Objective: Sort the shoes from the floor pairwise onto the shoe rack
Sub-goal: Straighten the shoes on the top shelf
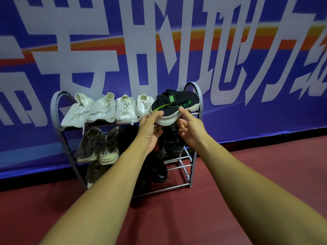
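A grey metal shoe rack with three tiers stands against the wall. On its top tier lie several white sneakers in a row. At the right end of that tier a black sneaker with green marks and a white sole is tilted on its side. My left hand grips its sole edge from below-left. My right hand touches the sole with the index finger stretched out, the other fingers loosely curled. Beige-grey sneakers fill the middle tier's left; black shoes sit behind my hands.
A blue banner with large white characters covers the wall behind the rack. The floor is dark red. More dark shoes and a beige one sit on the lowest tier, partly hidden by my left forearm.
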### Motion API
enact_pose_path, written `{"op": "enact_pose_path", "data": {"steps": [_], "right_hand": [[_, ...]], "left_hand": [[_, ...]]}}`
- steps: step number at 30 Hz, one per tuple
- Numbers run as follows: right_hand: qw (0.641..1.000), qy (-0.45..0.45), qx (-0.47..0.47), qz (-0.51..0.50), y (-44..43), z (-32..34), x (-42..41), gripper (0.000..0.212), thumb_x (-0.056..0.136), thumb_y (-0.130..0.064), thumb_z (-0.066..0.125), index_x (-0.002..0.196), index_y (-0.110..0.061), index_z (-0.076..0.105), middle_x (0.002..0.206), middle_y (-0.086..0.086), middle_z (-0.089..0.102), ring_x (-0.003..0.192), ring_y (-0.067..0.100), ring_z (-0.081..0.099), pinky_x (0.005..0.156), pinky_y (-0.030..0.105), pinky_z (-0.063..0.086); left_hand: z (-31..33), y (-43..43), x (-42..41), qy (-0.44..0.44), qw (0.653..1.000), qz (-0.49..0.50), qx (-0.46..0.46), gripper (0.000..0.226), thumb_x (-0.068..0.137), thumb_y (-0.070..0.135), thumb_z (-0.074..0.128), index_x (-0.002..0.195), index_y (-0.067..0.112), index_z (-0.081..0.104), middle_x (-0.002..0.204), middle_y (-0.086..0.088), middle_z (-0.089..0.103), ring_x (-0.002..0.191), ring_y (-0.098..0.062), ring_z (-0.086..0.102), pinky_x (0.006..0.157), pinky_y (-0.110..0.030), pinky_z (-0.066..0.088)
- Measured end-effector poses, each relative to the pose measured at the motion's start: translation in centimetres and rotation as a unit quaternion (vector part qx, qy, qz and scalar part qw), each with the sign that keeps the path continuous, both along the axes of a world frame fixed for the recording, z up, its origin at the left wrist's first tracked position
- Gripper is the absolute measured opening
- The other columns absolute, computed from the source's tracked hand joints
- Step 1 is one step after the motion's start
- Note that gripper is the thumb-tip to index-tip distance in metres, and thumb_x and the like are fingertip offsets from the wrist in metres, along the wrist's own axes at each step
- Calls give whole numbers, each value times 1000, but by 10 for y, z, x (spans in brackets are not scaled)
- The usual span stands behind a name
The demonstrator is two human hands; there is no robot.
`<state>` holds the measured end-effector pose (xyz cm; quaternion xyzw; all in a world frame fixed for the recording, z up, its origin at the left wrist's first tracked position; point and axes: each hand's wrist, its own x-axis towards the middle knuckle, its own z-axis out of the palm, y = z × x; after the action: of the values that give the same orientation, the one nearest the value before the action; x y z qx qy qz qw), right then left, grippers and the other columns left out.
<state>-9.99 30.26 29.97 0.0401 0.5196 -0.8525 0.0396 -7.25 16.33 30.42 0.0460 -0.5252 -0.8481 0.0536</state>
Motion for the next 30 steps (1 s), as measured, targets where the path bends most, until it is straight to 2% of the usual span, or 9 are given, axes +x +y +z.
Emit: {"op": "enact_pose_path", "data": {"steps": [4,11,13,15,18,20,24,27,30], "right_hand": [[997,-36,-63,-36,-2,5,3,28,92,-39,69,99,-12,67,98,10,76,52,7,42,48,17,27],[992,-95,-63,-52,-6,2,0,25,93,-37,64,109,-18,66,91,9,73,42,5,40,37,15,28],[991,-98,-54,-69,-8,-1,-2,28,91,-41,67,100,-16,69,90,10,71,41,6,36,38,16,29],[990,-105,-52,-83,-10,-4,-5,30,88,-43,70,93,-13,69,88,11,66,41,6,34,36,17,29],[989,-90,-33,-112,-14,-6,-10,40,86,-35,73,111,-5,63,86,10,57,38,6,33,31,16,25],[988,-82,-32,-125,-19,-8,-9,50,84,-32,74,121,-2,60,85,12,60,35,5,33,31,16,25],[989,-64,-82,-109,-26,-5,-1,55,85,-24,73,131,-3,52,88,15,70,36,4,38,33,16,26],[992,-59,-93,-68,-27,-4,2,56,87,-20,72,136,-6,48,94,16,73,37,4,42,34,16,28],[995,-55,-83,-33,-29,-4,9,56,86,-26,74,134,-9,49,104,17,75,42,5,46,36,17,32]], "left_hand": [[-1,-3,-1,-7,998,20,61,31,71,35,75,97,21,67,84,0,64,66,-12,55,59,-23,39],[-3,-11,0,-12,992,54,117,26,80,44,72,96,24,67,77,6,68,61,-7,58,57,-21,38],[-4,-12,1,-13,992,58,115,28,79,43,71,97,22,67,80,4,69,65,-9,58,58,-22,40],[-4,-13,1,-14,990,69,122,32,78,43,71,101,20,67,84,2,71,70,-12,60,62,-23,42],[-5,-13,0,-3,987,82,140,52,75,54,74,112,19,69,96,0,75,85,-15,68,76,-27,48],[-1,-10,0,7,985,86,149,68,69,61,77,122,19,67,107,0,75,98,-17,70,84,-30,50],[4,-1,3,21,992,86,87,64,68,46,85,120,25,54,107,0,74,88,-18,69,71,-29,43],[-1,7,1,25,996,81,11,70,62,39,87,119,30,47,113,2,73,100,-17,71,75,-33,44],[2,8,-2,1,992,116,54,60,67,35,84,114,31,48,112,2,73,98,-19,73,66,-30,43]]}}
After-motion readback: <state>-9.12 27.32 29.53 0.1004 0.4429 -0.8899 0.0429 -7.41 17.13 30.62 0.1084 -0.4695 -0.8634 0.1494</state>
